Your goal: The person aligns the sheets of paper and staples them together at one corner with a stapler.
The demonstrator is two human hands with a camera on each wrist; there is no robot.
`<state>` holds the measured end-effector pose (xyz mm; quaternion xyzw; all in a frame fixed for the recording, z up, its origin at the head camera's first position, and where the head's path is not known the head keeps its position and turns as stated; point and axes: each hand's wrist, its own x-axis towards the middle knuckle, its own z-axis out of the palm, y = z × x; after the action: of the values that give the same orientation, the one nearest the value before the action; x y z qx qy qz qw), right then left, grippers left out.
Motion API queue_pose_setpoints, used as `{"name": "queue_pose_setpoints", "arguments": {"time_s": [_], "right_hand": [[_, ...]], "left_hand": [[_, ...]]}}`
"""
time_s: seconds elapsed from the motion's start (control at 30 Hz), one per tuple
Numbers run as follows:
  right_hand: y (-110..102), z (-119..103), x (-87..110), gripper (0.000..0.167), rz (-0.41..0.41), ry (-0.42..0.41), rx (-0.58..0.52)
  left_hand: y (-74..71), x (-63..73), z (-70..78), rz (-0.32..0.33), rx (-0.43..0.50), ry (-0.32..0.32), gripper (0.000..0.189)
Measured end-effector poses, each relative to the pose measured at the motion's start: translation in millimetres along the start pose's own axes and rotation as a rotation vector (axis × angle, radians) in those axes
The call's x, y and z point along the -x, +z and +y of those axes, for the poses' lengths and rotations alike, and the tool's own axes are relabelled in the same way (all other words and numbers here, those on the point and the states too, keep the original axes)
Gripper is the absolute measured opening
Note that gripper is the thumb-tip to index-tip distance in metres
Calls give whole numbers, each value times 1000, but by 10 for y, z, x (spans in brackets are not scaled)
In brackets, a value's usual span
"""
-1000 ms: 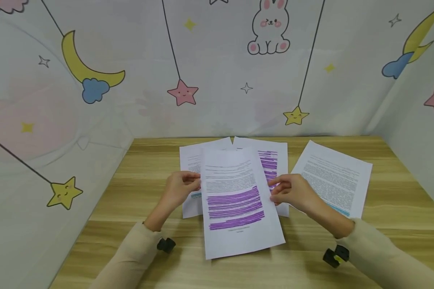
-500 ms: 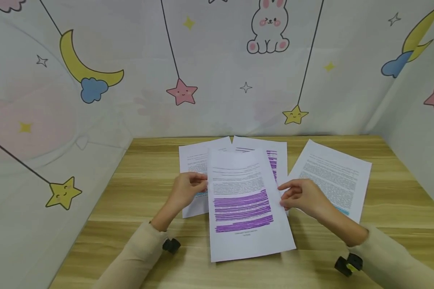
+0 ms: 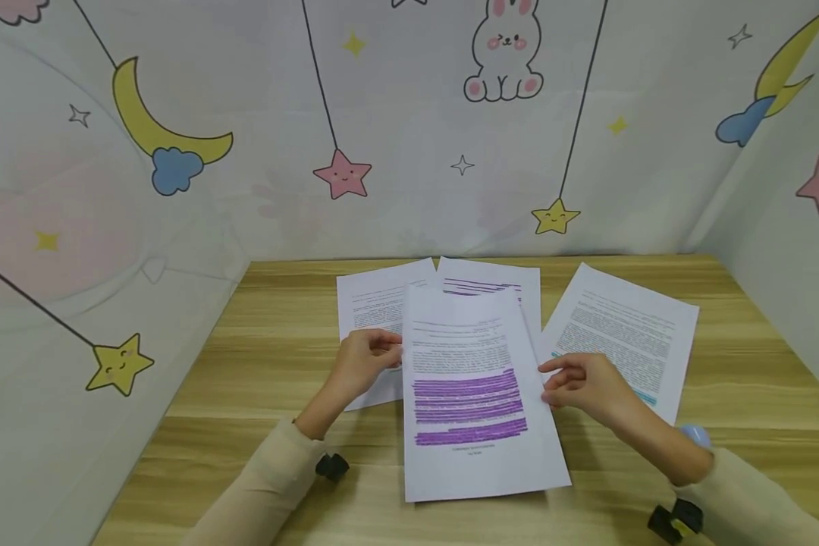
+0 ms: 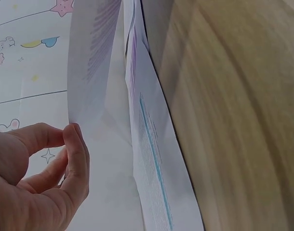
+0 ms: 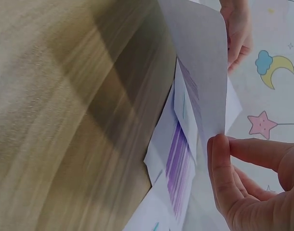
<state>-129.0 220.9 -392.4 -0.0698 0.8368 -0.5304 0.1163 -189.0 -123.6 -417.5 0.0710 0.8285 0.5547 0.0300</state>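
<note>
In the head view, a printed sheet of paper (image 3: pixel 474 470) with bands of purple marking is held up over the other sheets. My left hand (image 3: pixel 365 360) pinches its left edge. Its right edge is between the thumb and fingers of my right hand (image 3: pixel 583 387). Both wrist views show these pinches, the left hand (image 4: pixel 50 183) and the right hand (image 5: pixel 253 187) each at one side of the raised paper. Behind it lie a left printed sheet (image 3: pixel 368 292) and a purple-marked sheet (image 3: pixel 491 271), both partly hidden.
A printed sheet with blue marking (image 3: pixel 621 326) lies at the right on the wooden table (image 3: pixel 246 379). A pale blue rounded object (image 3: pixel 696 436) shows beside the right forearm, mostly hidden. A patterned curtain (image 3: pixel 409 114) stands behind the table.
Both hands have moved the held sheet to the right and slightly nearer, covering more of the purple-marked sheet's marking. The pale blue object has come into view by the right forearm.
</note>
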Motion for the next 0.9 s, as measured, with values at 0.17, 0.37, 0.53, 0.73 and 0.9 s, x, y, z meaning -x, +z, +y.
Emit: {"name": "queue_pose_setpoints", "arguments": {"time_s": [0.17, 0.37, 0.53, 0.73, 0.9], "right_hand": [[-8, 74, 54, 38, 5, 32, -6], [-19, 150, 103, 39, -1, 50, -34], [-13, 200, 124, 39, 2, 62, -37], [6, 265, 151, 39, 9, 72, -16], [-2, 309, 176, 40, 6, 72, -22]], "left_hand": [[44, 13, -22, -14, 11, 10, 12], [84, 33, -29, -15, 2, 6, 12], [109, 58, -32, -28, -13, 7, 12], [139, 75, -38, -48, -23, 17, 13], [162, 79, -59, -55, -18, 8, 12]]}}
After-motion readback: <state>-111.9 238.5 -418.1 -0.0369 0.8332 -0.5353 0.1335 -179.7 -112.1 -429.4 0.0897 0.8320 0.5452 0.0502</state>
